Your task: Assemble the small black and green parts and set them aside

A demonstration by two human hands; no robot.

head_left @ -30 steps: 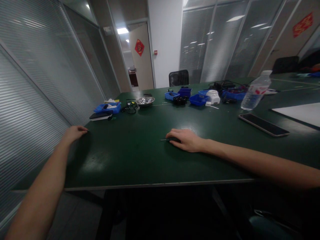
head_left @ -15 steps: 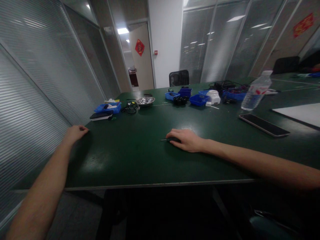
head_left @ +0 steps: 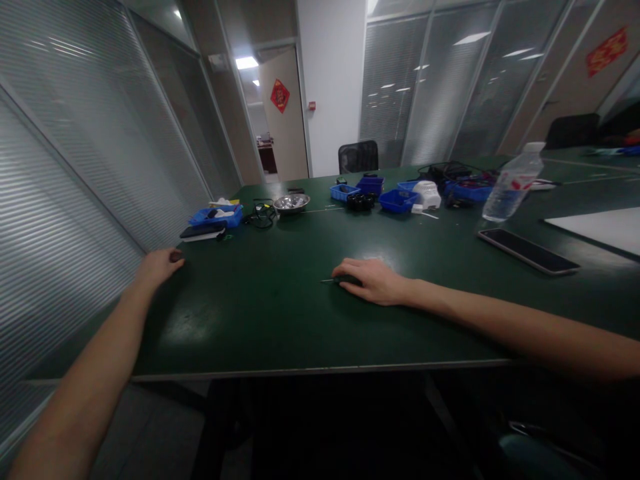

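My right hand (head_left: 373, 280) rests on the green table (head_left: 270, 327) with its fingers wrapped round a small screwdriver (head_left: 327, 281). The tool's thin metal shaft points left, and its dark handle is mostly covered by the fingers. At the table's left edge, my left hand (head_left: 163, 265) has its fingers curled in, with a dark patch between thumb and fingers. Whatever it may hold is too small to make out. Beyond the left hand lie a dark flat case (head_left: 203, 231) and a blue tray (head_left: 216, 215) with white and yellow items.
Farther back stand a metal bowl (head_left: 291, 203), black cables (head_left: 261, 215), blue bins (head_left: 399, 200) and a white object (head_left: 427, 195). On the right are a water bottle (head_left: 513, 183), a phone (head_left: 527, 251) and a white sheet (head_left: 600, 227). A blind-covered partition (head_left: 65, 167) borders the left side.
My left hand has shifted slightly right along the table edge, and its fingers have turned, showing a dark gap. My right hand and the screwdriver have stayed in place.
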